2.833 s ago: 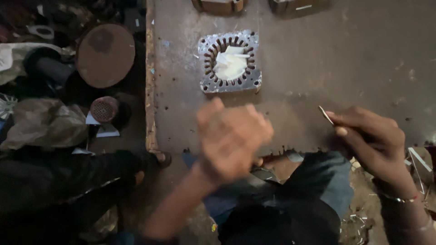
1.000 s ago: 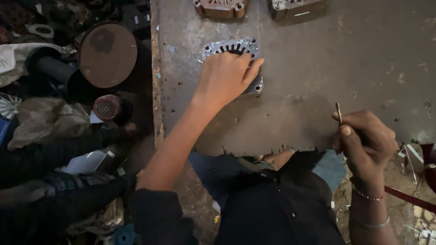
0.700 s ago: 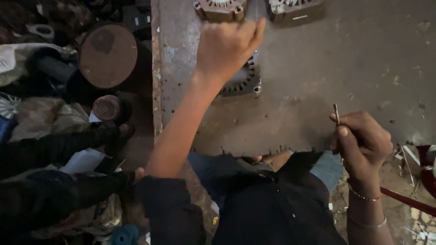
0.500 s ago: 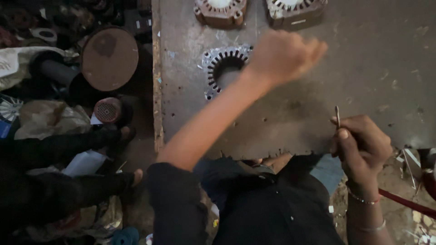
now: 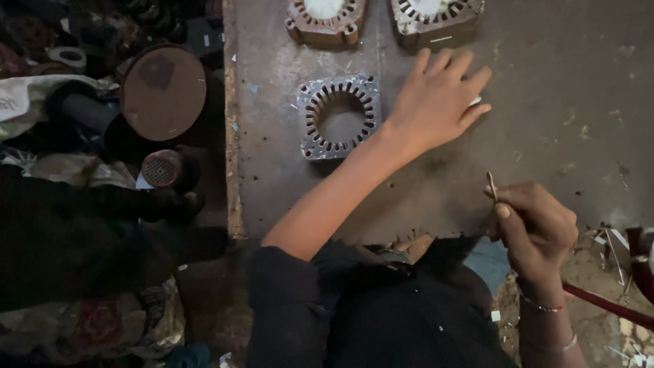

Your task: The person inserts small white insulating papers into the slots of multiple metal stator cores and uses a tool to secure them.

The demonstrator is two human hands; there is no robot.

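Left hand [image 5: 436, 102] flat, fingers spread, grasping nothing, just right of the stator core [image 5: 338, 117] lying mid-worktable [image 5: 545, 82]. Right hand [image 5: 535, 228] pinches a thin metal strip [image 5: 492, 185] near the front edge. Core looks heavy, rigid laminated steel; best held by its outer corners.

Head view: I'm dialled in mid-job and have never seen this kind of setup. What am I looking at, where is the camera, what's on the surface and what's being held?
The camera sits on the person's head and looks straight down, so you see their own two bare arms, with no machine involved. The surface is a worn metal worktable. On it lies a square slotted motor stator core, empty in the middle, and two more stator cores at the far edge. The left hand lies open, palm down, on the table just right of the empty core; something small and pale peeks from under its fingers, but I cannot tell what. The right hand, near the table's front edge, pinches a thin metal rod. Left of the table are a round rusty disc and dark clutter.
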